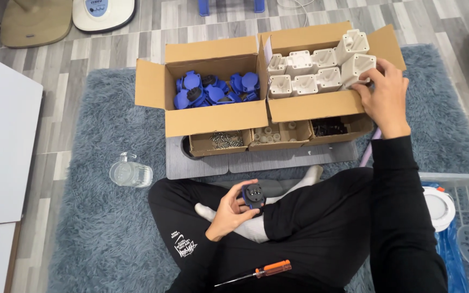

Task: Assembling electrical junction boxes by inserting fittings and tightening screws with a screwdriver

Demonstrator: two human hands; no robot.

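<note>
Resting upright among its fellows, the white plastic housing stands at the right end of the right cardboard box, its open face turned toward the camera; the right hand closes thumb and fingers on its near edge. The left cardboard box holds blue caps. Over the lap, the left hand pinches a small blue socket part, face up, at its fingertips.

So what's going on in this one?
A person sits cross-legged on a grey rug. Their left hand holds a small blue and black socket part over the lap. Their right hand grips a white plastic housing in the right cardboard box. An orange-handled screwdriver lies on their leg.
</note>
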